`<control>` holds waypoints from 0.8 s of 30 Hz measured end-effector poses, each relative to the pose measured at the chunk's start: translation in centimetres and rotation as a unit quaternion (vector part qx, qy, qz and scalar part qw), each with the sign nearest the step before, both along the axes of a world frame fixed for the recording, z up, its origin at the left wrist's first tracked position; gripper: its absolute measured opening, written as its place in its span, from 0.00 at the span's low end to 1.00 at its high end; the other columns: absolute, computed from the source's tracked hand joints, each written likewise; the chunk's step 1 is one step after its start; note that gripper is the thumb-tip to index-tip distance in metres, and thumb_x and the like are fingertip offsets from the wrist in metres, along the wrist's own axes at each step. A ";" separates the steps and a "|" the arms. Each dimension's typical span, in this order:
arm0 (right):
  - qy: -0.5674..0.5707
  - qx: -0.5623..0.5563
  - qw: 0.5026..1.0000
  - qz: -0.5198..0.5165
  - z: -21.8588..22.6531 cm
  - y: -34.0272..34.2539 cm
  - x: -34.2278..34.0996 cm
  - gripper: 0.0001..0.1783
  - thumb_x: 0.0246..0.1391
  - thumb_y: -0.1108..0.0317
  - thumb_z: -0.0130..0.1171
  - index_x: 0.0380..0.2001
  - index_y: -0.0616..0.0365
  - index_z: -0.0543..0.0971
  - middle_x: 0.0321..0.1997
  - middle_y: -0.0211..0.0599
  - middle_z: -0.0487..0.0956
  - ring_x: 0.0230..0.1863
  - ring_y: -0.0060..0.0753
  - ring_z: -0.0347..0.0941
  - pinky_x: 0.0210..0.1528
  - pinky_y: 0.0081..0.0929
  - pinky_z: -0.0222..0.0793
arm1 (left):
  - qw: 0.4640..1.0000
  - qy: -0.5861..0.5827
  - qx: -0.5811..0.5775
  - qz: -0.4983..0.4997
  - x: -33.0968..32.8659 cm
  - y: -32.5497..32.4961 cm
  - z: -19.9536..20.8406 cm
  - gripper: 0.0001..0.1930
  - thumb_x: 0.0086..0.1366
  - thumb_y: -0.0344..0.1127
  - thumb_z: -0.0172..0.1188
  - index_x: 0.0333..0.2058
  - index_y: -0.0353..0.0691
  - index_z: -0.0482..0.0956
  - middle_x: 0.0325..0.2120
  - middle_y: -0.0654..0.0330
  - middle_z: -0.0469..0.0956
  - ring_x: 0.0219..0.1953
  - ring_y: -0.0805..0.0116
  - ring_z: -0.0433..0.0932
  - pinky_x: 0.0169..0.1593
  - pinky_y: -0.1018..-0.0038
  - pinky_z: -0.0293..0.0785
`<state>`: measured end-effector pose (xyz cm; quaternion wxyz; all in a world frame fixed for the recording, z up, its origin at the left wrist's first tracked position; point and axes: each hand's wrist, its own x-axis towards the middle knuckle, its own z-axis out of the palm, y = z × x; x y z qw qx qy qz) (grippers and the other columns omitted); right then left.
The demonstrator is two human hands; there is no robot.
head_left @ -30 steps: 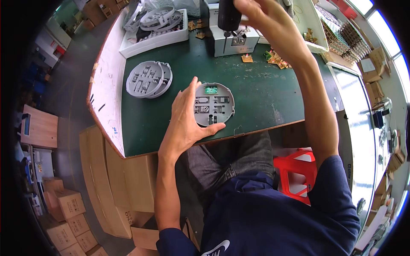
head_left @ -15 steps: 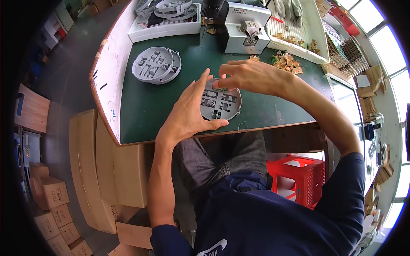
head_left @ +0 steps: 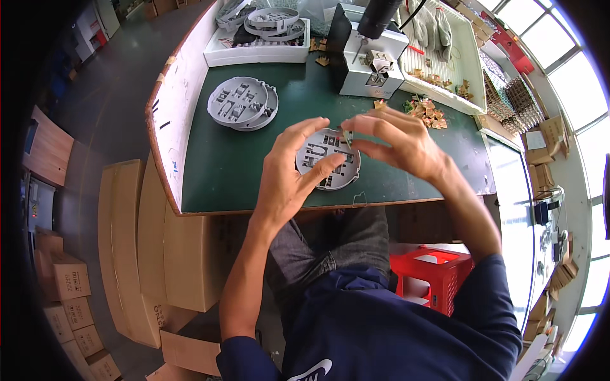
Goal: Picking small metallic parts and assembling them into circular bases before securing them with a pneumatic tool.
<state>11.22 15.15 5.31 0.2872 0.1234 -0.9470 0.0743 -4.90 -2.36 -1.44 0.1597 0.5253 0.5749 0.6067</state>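
Note:
A round grey plastic housing (head_left: 321, 178) with cut-out slots lies on the green bench top, close to its front edge. My left hand (head_left: 286, 165) curves around the left side of the housing. Its fingers are apart, and the thumb reaches across the housing's face; whether it presses down I cannot tell. Over the upper right rim, my right hand (head_left: 397, 140) pinches a small circuit board (head_left: 346, 138) between thumb and fingers, slightly blurred. Two similar grey housings (head_left: 238, 101), one overlapping the other, rest farther back on the left.
A heap of small circuit boards (head_left: 426, 112) lies right of a grey boxy machine (head_left: 368, 63). Above the machine hangs a black screwdriver-like tool (head_left: 379, 19). A white foam tray (head_left: 254, 56) holds grey rings; a cream tray (head_left: 445, 82) holds gloves. A red stool (head_left: 438, 279) stands under the bench.
My right hand has drawn back a little to the right, and the small board now shows at its fingertips. My left thumb has shifted from the near rim to over the housing's face.

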 end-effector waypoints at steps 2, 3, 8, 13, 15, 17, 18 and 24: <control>0.020 -0.022 1.000 0.000 -1.7 -0.7 0.7 0.28 0.46 0.77 0.76 0.52 0.59 0.77 0.49 0.41 0.85 0.44 0.43 0.84 0.44 0.34 0.82 | 0.997 -0.069 0.015 0.015 1.8 0.2 1.1 0.22 0.63 0.41 0.73 0.51 0.35 0.82 0.49 0.52 0.83 0.51 0.60 0.81 0.58 0.68 0.74; 0.032 -0.044 0.998 -0.026 -2.7 -1.0 0.9 0.29 0.46 0.77 0.76 0.52 0.59 0.77 0.49 0.41 0.85 0.45 0.43 0.84 0.45 0.34 0.82 | 0.997 -0.069 0.030 0.020 2.3 0.3 1.0 0.20 0.63 0.40 0.73 0.50 0.36 0.83 0.47 0.54 0.83 0.49 0.63 0.81 0.56 0.69 0.74; 0.002 -0.214 0.973 -0.086 -3.2 -3.8 1.2 0.30 0.47 0.79 0.75 0.55 0.62 0.76 0.50 0.43 0.85 0.52 0.39 0.84 0.53 0.33 0.81 | 0.994 -0.078 0.065 0.044 2.7 0.5 -0.3 0.16 0.63 0.37 0.73 0.48 0.40 0.85 0.43 0.58 0.84 0.44 0.68 0.80 0.49 0.70 0.75; 0.058 -0.454 0.886 -0.069 -5.2 -4.4 2.0 0.23 0.55 0.82 0.68 0.54 0.67 0.77 0.52 0.45 0.85 0.54 0.34 0.82 0.59 0.33 0.78 | 0.996 -0.082 0.042 0.003 3.7 -0.3 1.4 0.17 0.63 0.34 0.73 0.49 0.38 0.84 0.47 0.58 0.84 0.48 0.68 0.82 0.54 0.70 0.77; 0.045 -0.497 0.864 -0.065 -4.7 -4.7 2.2 0.19 0.61 0.85 0.61 0.55 0.69 0.77 0.54 0.48 0.83 0.55 0.35 0.81 0.60 0.34 0.78 | 0.991 -0.116 0.062 -0.008 4.1 -0.4 1.5 0.18 0.61 0.33 0.74 0.49 0.38 0.84 0.44 0.58 0.85 0.48 0.67 0.82 0.51 0.71 0.78; 0.041 -0.492 0.868 -0.049 -5.3 -4.6 2.4 0.20 0.61 0.86 0.60 0.56 0.69 0.76 0.55 0.48 0.83 0.55 0.35 0.81 0.60 0.35 0.78 | 0.995 -0.067 0.068 0.031 4.3 -0.4 1.3 0.17 0.61 0.31 0.74 0.48 0.37 0.84 0.41 0.58 0.86 0.46 0.68 0.84 0.51 0.71 0.79; 0.036 -0.486 0.873 -0.033 -5.5 -4.5 2.5 0.21 0.62 0.86 0.59 0.58 0.70 0.75 0.55 0.49 0.83 0.54 0.36 0.82 0.60 0.35 0.78 | 0.995 -0.067 0.067 0.030 4.3 -0.4 1.1 0.17 0.61 0.31 0.74 0.48 0.37 0.84 0.41 0.58 0.86 0.46 0.68 0.84 0.51 0.71 0.79; 0.057 -0.514 0.856 -0.008 -5.7 -5.9 2.2 0.22 0.64 0.86 0.55 0.61 0.70 0.73 0.60 0.56 0.79 0.62 0.43 0.77 0.65 0.42 0.74 | 0.991 -0.040 0.104 0.072 4.8 -0.1 0.9 0.13 0.59 0.28 0.75 0.42 0.36 0.85 0.36 0.60 0.87 0.40 0.69 0.86 0.46 0.72 0.81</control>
